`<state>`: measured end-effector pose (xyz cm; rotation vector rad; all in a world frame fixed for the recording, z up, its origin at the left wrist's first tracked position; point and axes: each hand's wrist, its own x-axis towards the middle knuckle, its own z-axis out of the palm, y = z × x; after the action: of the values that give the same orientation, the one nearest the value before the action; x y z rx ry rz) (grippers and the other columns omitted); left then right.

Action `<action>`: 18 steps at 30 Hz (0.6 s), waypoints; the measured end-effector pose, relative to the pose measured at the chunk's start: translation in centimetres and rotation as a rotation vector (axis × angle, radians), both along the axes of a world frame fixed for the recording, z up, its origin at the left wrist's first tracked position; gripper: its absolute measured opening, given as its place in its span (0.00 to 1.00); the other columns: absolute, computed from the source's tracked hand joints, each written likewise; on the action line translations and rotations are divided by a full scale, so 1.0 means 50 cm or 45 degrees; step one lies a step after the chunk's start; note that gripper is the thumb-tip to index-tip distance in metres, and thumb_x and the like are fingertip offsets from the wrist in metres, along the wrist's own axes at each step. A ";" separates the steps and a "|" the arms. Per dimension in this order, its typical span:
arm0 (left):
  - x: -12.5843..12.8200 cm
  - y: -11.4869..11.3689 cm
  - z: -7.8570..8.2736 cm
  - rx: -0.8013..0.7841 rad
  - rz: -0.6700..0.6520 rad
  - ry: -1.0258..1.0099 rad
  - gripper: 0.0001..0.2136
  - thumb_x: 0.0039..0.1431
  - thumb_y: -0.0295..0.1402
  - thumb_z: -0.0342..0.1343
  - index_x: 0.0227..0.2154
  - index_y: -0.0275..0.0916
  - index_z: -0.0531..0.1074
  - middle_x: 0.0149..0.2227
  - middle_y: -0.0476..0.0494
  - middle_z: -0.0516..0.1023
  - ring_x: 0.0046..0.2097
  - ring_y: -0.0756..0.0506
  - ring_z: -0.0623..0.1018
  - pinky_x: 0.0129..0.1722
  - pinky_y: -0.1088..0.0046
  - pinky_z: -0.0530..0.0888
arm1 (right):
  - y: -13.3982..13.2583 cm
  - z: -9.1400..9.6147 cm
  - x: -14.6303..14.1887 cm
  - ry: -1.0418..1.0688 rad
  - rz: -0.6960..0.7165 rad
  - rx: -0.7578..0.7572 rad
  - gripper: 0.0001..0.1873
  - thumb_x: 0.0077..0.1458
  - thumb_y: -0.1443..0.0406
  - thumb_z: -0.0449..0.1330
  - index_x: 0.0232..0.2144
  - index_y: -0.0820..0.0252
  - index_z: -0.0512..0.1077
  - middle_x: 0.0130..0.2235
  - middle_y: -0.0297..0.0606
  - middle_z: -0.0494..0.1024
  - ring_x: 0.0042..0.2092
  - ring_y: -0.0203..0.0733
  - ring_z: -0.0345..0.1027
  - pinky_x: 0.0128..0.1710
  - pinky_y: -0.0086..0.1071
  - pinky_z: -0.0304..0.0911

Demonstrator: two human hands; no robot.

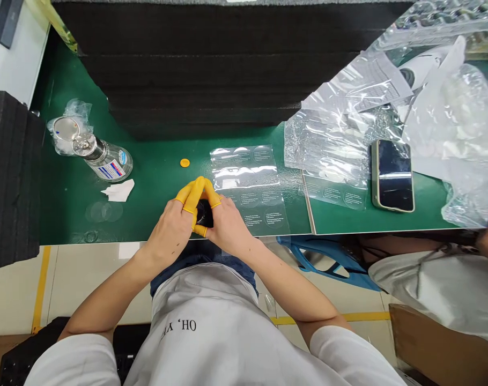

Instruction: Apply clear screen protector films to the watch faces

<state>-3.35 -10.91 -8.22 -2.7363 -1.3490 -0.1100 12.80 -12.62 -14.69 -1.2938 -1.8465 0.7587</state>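
While the left hand (170, 229) and the right hand (229, 222) are together at the near edge of the green table (155, 177), they grasp between them a small black object (205, 215), whose exact form is mostly hidden by the fingers. Yellow finger cots (194, 197) cover several fingertips of both hands, and these tips meet at the far side of the object. A little farther on the table lies one loose yellow cot (185, 163). Just to the right is a clear sheet (250, 201) with round printed labels. To the left there are a white scrap (119, 190), some clear round films (103, 212) and a glass bottle (114, 163). On the far side rises a black foam stack (204, 80). Well to the right, a phone (393, 177) lies near crumpled plastic bags (441, 128), and another person (437, 287) sits there.
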 end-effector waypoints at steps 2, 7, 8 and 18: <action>-0.005 0.004 0.009 -0.023 -0.026 -0.001 0.21 0.69 0.27 0.45 0.63 0.36 0.61 0.46 0.36 0.76 0.44 0.43 0.79 0.42 0.68 0.80 | 0.001 0.003 0.000 0.016 0.004 -0.002 0.42 0.53 0.65 0.71 0.65 0.62 0.57 0.54 0.52 0.75 0.52 0.56 0.70 0.49 0.49 0.68; -0.010 0.013 0.029 -0.104 -0.109 0.079 0.21 0.67 0.23 0.44 0.61 0.37 0.64 0.41 0.38 0.76 0.43 0.43 0.78 0.43 0.68 0.80 | 0.002 0.009 0.001 0.011 0.005 -0.034 0.41 0.54 0.60 0.71 0.64 0.65 0.59 0.50 0.53 0.77 0.49 0.56 0.70 0.47 0.50 0.68; -0.009 0.016 0.031 -0.138 -0.127 0.094 0.20 0.66 0.22 0.44 0.58 0.36 0.66 0.39 0.39 0.76 0.43 0.43 0.78 0.42 0.68 0.80 | 0.002 0.010 0.002 0.002 0.008 -0.042 0.40 0.54 0.60 0.71 0.63 0.65 0.60 0.50 0.53 0.77 0.49 0.56 0.70 0.47 0.50 0.68; -0.033 0.009 0.088 -0.257 0.232 -0.174 0.21 0.66 0.31 0.48 0.61 0.41 0.64 0.44 0.44 0.78 0.37 0.49 0.77 0.41 0.72 0.77 | -0.004 0.001 0.006 0.006 0.039 0.040 0.58 0.59 0.61 0.67 0.74 0.59 0.32 0.54 0.50 0.76 0.50 0.55 0.71 0.50 0.50 0.68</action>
<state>-4.99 -10.45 -3.83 -2.7919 -1.7282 -0.1585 13.09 -12.83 -14.61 -1.2451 -1.8710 0.7453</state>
